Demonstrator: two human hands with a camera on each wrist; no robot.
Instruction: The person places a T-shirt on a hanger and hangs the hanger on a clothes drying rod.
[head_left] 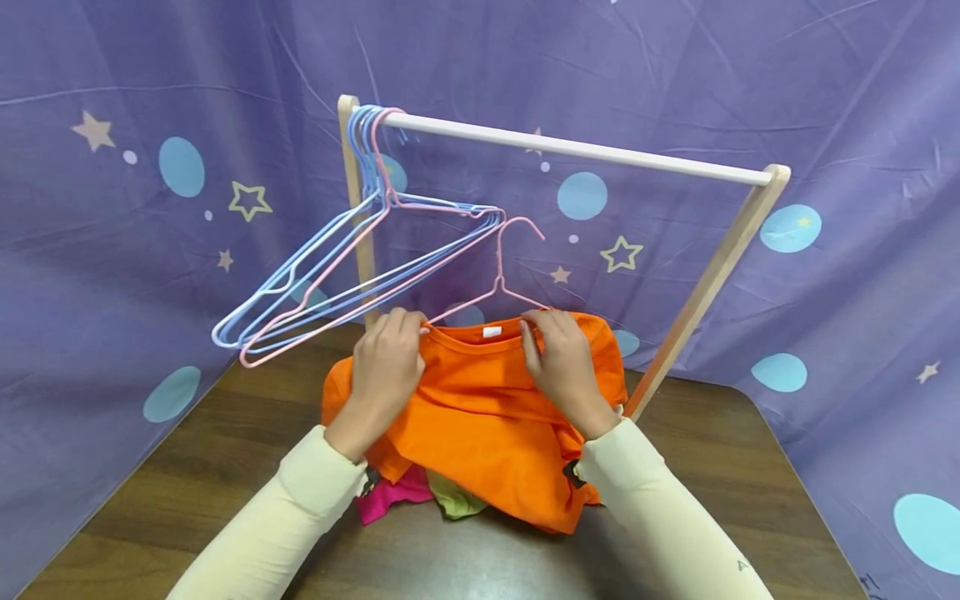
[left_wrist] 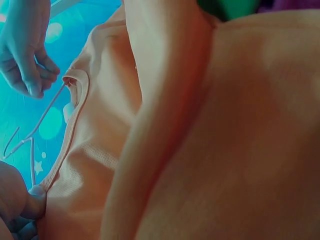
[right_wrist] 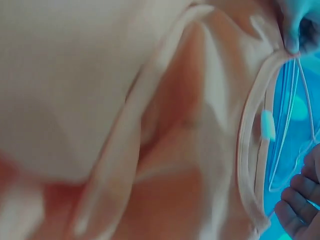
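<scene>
An orange shirt (head_left: 480,417) is draped over a pink wire hanger (head_left: 501,258), whose hook and upper arms stick up out of the neckline. My left hand (head_left: 390,350) pinches the left side of the collar between thumb and fingers, as the left wrist view shows with the thumb (left_wrist: 36,202) on the collar edge. Close to the collar's right side is my right hand (head_left: 558,358). Its loosely bent fingers (right_wrist: 300,195) hold nothing in the right wrist view. A white label (head_left: 492,332) shows inside the back of the neck.
Several blue, white and pink hangers (head_left: 322,275) hang bunched at the left end of the rack's white bar (head_left: 577,148). The rack's wooden right post (head_left: 705,292) stands beside the shirt. Pink cloth (head_left: 397,496) and green cloth (head_left: 453,498) lie under it on the wooden table (head_left: 187,500).
</scene>
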